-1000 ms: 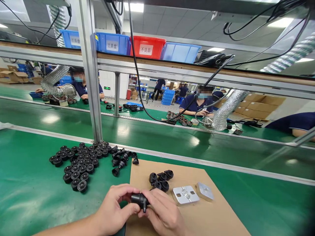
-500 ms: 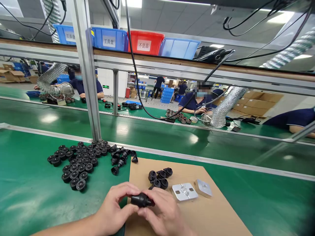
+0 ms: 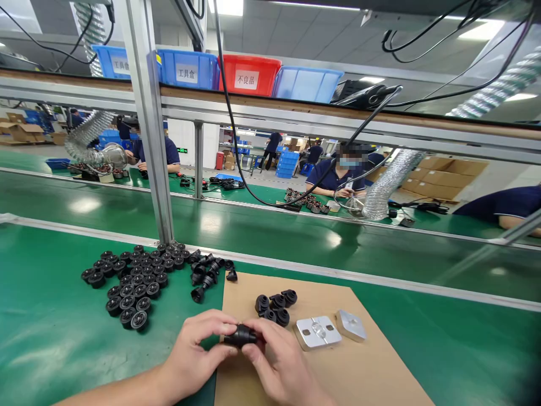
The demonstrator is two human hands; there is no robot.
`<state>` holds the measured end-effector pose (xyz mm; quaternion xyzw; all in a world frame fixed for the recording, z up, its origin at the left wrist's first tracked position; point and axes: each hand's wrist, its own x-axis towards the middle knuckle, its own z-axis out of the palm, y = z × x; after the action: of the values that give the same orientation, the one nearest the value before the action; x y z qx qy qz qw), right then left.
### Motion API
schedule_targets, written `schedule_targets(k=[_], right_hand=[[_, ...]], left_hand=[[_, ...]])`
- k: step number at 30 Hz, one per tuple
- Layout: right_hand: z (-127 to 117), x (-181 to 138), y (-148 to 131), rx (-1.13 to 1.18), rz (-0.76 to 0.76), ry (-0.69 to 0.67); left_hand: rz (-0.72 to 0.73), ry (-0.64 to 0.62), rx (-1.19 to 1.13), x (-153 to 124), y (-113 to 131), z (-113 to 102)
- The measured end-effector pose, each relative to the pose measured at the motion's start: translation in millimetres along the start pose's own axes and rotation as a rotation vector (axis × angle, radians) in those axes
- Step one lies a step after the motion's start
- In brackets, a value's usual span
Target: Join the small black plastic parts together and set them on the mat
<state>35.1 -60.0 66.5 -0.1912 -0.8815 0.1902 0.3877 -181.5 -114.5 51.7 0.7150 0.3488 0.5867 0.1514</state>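
Observation:
Between my two hands is a black stepped plastic part point(image 3: 240, 335), held sideways above the left edge of a brown cardboard sheet point(image 3: 338, 375). My left hand point(image 3: 200, 349) pinches its left end with thumb and fingers. The fingers of my right hand point(image 3: 276, 355) close round its right end and hide that end. Just beyond my hands lies a small group of black capped parts point(image 3: 276, 304) on the cardboard. To their right are a silver metal block with a round recess point(image 3: 318, 332) and a smaller metal block point(image 3: 351, 326).
Many round black parts point(image 3: 137, 290) are spread on the green bench at left, beside a pile of black cone-shaped pieces point(image 3: 207, 276). A metal post point(image 3: 154, 129) rises behind them. Overhead, a shelf carries a red bin point(image 3: 249, 73). Across the belt, co-workers point(image 3: 338, 175) sit.
My right-hand fingers have shifted on the black part, covering more of its right end. My left hand keeps its pinch, and the bench items stay where they were.

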Motion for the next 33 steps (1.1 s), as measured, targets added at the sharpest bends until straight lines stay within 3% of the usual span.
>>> schedule_targets(k=[5,10,15,17,23,26,29,33], right_hand=[[1.2,-3.3,-0.5,-0.011,0.107,-0.028],[-4.7,-1.2,-0.3,-0.068,0.164,-0.080],[-4.7,-2.5,7.3,-0.173,0.010,-0.023],[-3.0,-2.2,8.8,-0.261,-0.061,0.012],[5.1,3.9,8.0,-0.132,0.027,0.015],[7.7,7.2,10.3,-0.122,-0.019,0.020],[8.6,10.4,15.1,-0.223,-0.120,0.026],[10.0,14.8,22.0,-0.531,-0.210,0.039]], left_hand=[[-0.004,-0.002,0.021,-0.3,2.8,-0.1],[-0.032,-0.090,0.069,-8.1,-2.0,0.3],[-0.514,-0.064,-0.135,-7.2,-6.7,2.6],[-0.594,-0.051,-0.247,-4.9,-9.2,3.2],[-0.509,-0.048,-0.304,-4.5,-19.1,5.6],[-0.517,-0.022,-0.318,-3.0,-21.2,7.5],[-0.513,-0.090,-0.128,4.5,-19.2,1.7],[-0.413,-0.214,0.549,24.5,-12.4,-32.8]])
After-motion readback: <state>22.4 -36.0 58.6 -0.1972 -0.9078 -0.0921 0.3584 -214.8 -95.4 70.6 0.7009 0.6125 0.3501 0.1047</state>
